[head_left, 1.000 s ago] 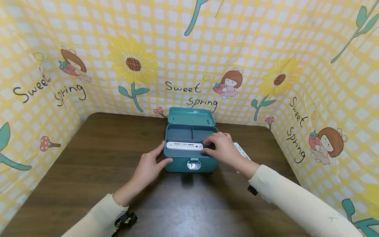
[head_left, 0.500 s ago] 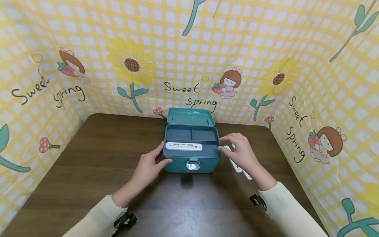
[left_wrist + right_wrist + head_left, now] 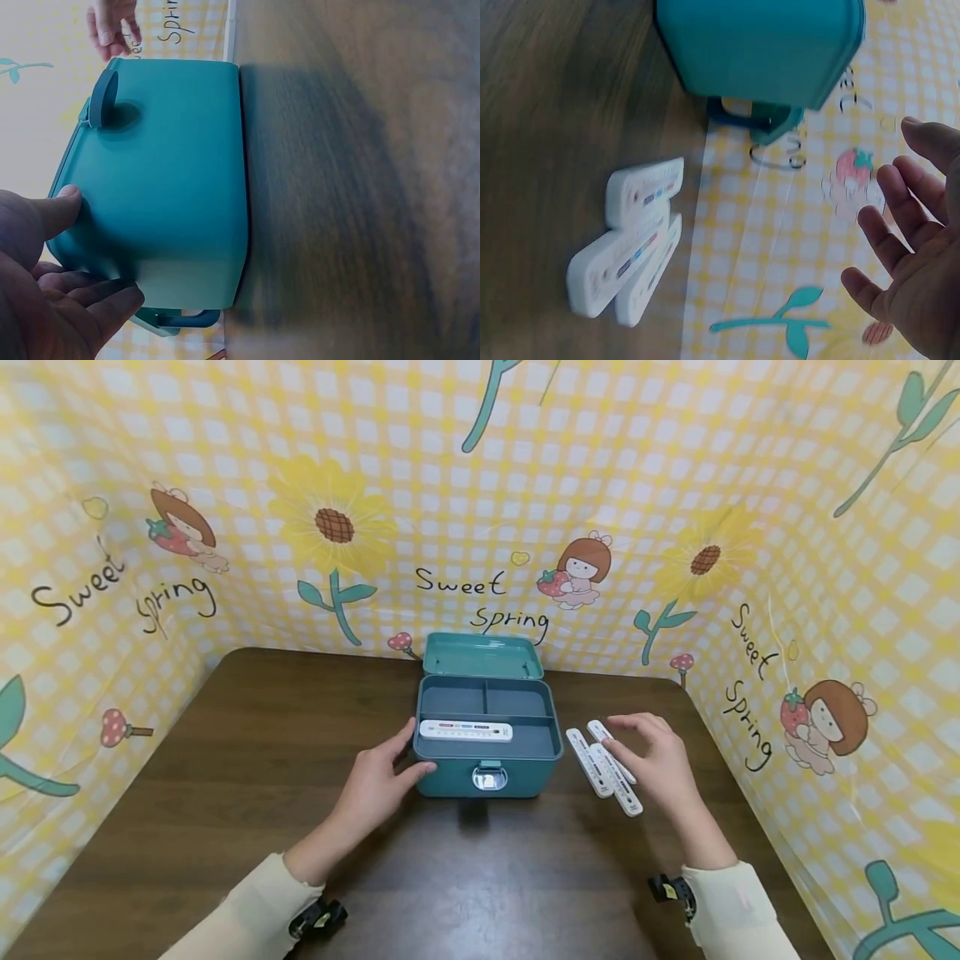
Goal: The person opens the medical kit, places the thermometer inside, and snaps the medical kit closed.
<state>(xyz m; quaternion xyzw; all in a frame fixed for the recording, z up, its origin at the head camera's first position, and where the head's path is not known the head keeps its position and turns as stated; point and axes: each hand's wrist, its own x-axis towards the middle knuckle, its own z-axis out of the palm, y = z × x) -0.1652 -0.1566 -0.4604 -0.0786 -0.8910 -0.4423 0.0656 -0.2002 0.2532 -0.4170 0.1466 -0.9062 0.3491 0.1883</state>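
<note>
A teal storage box (image 3: 453, 779) stands on the table, its lid tipped back. One flat white thermometer (image 3: 466, 732) with coloured labels and a scale lies in the front compartment of the grey tray (image 3: 536, 745). My left hand (image 3: 381, 785) steadies the box's left front corner; its thumb is at the front, and the fingers (image 3: 112, 304) lie along the side. My right hand (image 3: 662, 767) hovers right of the box with nothing in it, fingers apart. Beside it, three more white thermometers (image 3: 591, 768) lie overlapping on the table, also seen in the right wrist view.
Behind the tray's front compartment are two smaller compartments (image 3: 453, 697) split by a divider. A silver latch (image 3: 490, 779) hangs on the box front. Yellow checked cloth (image 3: 360, 602) with printed flowers encloses the dark wood table (image 3: 322, 718) at the back and sides.
My right hand has drawn back from the thermometer in the tray, past the box's right edge, to the loose thermometers, uncovering them. The left hand has stayed on the box.
</note>
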